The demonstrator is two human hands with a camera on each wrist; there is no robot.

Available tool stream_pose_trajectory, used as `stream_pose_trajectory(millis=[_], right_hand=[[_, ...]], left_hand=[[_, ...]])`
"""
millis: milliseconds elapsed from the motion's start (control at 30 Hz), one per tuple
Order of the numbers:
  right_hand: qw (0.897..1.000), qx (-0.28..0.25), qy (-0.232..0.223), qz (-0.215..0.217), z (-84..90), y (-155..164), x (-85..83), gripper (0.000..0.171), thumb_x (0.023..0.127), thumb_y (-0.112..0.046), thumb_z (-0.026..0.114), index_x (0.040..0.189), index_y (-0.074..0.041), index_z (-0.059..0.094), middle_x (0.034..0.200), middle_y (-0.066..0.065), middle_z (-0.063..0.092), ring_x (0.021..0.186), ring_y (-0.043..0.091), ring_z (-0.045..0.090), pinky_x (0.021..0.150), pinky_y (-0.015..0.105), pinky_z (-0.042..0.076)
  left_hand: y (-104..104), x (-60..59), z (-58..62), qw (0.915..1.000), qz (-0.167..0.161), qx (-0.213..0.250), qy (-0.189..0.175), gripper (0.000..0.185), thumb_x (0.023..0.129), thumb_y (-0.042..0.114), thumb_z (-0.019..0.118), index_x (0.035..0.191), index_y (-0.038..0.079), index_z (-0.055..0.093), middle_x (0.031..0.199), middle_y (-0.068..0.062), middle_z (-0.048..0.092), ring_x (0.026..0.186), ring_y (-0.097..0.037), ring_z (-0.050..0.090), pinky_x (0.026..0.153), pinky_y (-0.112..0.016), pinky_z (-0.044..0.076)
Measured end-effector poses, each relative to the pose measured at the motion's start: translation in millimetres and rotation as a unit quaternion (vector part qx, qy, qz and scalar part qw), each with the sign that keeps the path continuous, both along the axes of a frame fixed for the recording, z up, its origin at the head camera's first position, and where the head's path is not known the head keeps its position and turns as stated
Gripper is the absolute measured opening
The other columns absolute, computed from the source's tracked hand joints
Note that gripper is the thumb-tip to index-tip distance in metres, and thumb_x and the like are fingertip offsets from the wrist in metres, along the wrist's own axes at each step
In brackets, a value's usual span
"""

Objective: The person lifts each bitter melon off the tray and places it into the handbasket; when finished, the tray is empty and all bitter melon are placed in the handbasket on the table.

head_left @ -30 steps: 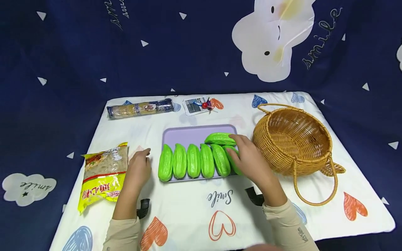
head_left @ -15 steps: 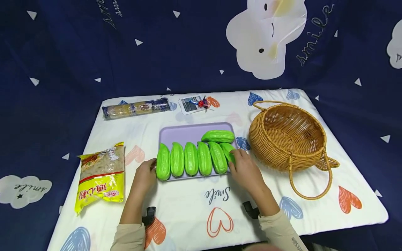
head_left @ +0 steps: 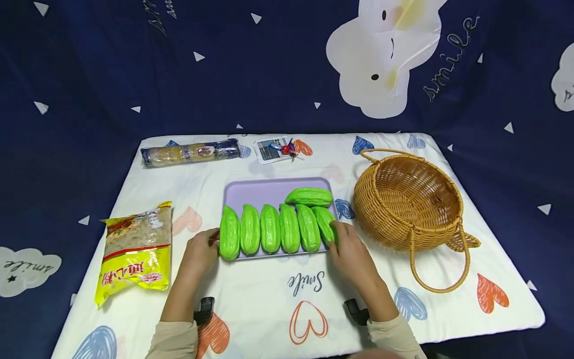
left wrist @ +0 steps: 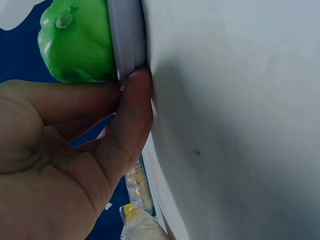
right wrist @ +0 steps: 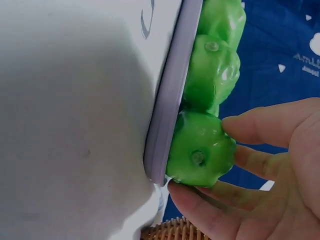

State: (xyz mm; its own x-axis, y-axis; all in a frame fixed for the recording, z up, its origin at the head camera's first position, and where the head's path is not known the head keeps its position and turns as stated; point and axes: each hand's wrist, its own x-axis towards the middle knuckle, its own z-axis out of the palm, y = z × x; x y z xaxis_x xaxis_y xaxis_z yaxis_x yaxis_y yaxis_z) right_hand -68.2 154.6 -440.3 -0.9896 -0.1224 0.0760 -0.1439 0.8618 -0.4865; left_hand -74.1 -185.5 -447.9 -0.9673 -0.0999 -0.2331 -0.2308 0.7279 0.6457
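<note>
A lavender tray [head_left: 255,192] lies mid-table with several bright green gourds, most in a row and one crosswise [head_left: 309,197] at the back. My left hand [head_left: 214,238] is at the tray's left front corner. In the left wrist view its thumb [left wrist: 135,100] presses the tray rim [left wrist: 127,35] and a finger lies against the leftmost gourd [left wrist: 75,45]. My right hand [head_left: 337,234] is at the right front corner. There the thumb [right wrist: 200,200] sits by the tray's corner [right wrist: 170,100] and the fingers [right wrist: 260,125] touch the rightmost gourd [right wrist: 200,147].
A wicker basket [head_left: 408,199] with a loop handle stands right of the tray. A yellow bag of pasta [head_left: 134,249] lies at the left. A long noodle packet [head_left: 190,153] and a small white packet [head_left: 273,149] lie at the back. A white cloth [head_left: 305,299] with hearts covers the table.
My left hand moved right from the cloth to the tray's left corner. My right hand drew back from the crosswise gourd to the tray's right front corner.
</note>
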Motion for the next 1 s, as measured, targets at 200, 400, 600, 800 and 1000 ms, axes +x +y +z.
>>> stream_pose_trajectory(millis=[200,400,600,800,1000], right_hand=[[1.0,-0.001,0.004,0.016,0.6,3,-2.2,0.048,0.089,-0.012,0.065,0.132,-0.002,0.05,0.132,0.024,0.052,0.117,0.041,0.055,0.094,0.054,0.047],[1.0,-0.001,0.009,0.016,1.7,5,-4.7,0.046,0.086,-0.012,0.069,0.128,-0.001,0.051,0.127,0.025,0.054,0.114,0.041,0.056,0.092,0.053,0.048],[1.0,-0.007,0.012,0.017,-2.6,4,-5.6,0.046,0.084,-0.011,0.07,0.126,-0.002,0.053,0.124,0.026,0.056,0.11,0.042,0.058,0.089,0.053,0.05],[1.0,-0.011,0.01,0.009,3.8,4,-3.3,0.048,0.086,-0.013,0.069,0.129,-0.003,0.05,0.127,0.023,0.055,0.112,0.041,0.057,0.089,0.053,0.05],[0.997,-0.039,0.064,0.007,32.0,7,-0.3,0.05,0.086,-0.013,0.068,0.132,-0.003,0.049,0.128,0.021,0.054,0.104,0.037,0.061,0.083,0.05,0.053]], left_hand=[[1,-1.9,-0.4,0.9999,0.0,-0.002,0.013,0.039,0.092,0.0,0.051,0.13,-0.004,0.058,0.109,-0.021,0.067,0.098,-0.031,0.061,0.086,-0.046,0.047],[2,-3.8,-2.1,0.9999,0.0,0.005,0.015,0.038,0.092,0.001,0.052,0.128,-0.003,0.06,0.105,-0.018,0.069,0.091,-0.027,0.062,0.078,-0.038,0.047],[0,-2.2,-1.1,0.9999,0.004,0.004,0.01,0.038,0.091,0.0,0.052,0.128,-0.003,0.06,0.105,-0.02,0.069,0.089,-0.026,0.062,0.074,-0.032,0.047],[0,-1.5,-0.7,0.9997,0.008,0.023,0.005,0.037,0.091,-0.001,0.053,0.128,-0.005,0.059,0.103,-0.02,0.069,0.076,-0.019,0.063,0.064,-0.026,0.047],[-1,-2.1,-2.5,0.9997,0.012,0.022,0.006,0.038,0.091,-0.002,0.052,0.128,-0.005,0.059,0.102,-0.019,0.069,0.076,-0.018,0.063,0.066,-0.026,0.048]])
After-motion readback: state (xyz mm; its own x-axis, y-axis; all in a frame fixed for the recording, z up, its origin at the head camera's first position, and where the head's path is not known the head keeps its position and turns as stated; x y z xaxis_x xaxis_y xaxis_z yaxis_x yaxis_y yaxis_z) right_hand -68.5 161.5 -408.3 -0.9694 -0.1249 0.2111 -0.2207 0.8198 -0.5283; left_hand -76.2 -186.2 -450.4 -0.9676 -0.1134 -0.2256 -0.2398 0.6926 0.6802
